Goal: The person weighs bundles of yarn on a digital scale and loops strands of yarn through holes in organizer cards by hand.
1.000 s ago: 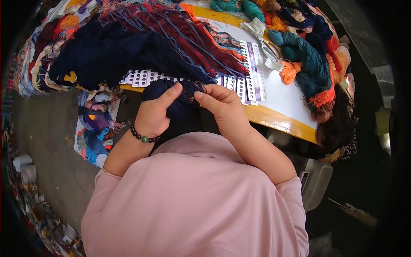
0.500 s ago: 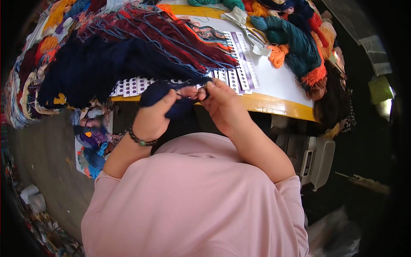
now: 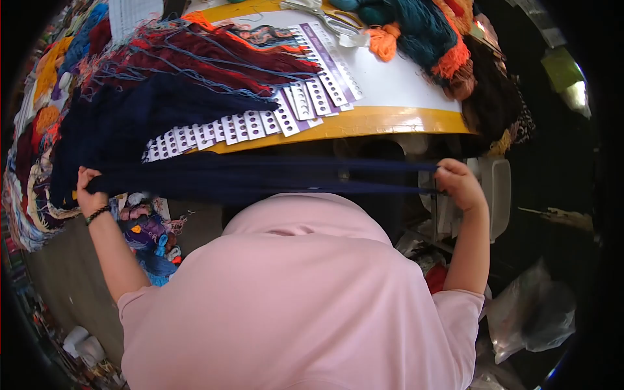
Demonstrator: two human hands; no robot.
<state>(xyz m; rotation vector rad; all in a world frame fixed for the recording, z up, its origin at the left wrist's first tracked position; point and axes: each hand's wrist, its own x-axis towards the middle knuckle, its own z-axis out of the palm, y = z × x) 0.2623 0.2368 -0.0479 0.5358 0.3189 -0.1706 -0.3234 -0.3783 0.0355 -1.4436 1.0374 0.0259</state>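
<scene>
A length of navy blue thread [image 3: 273, 174] is stretched sideways in front of my body, below the table edge. At its left end my left hand [image 3: 90, 188] is closed round the bunched strands. My right hand [image 3: 460, 184] grips the far right end, where the strands part into an upper and a lower line. More navy thread [image 3: 143, 114] lies heaped on the table's left part. Beside it rest dark red, light blue and orange threads [image 3: 227, 62]. White cards with rows of punched holes [image 3: 286, 116] fan out along the table edge.
Scissors [image 3: 328, 21] lie at the back of the yellow-edged white table [image 3: 409, 84]. An orange skein [image 3: 383, 42] and teal skeins [image 3: 422, 32] are at the right. Several colourful yarns [image 3: 149, 234] sit low on the left. A clear plastic bag [image 3: 530, 312] is on the right.
My hands have moved wide apart, left hand to the left and right hand to the right. The navy thread, bunched between them before, is now drawn out long. The view has shifted.
</scene>
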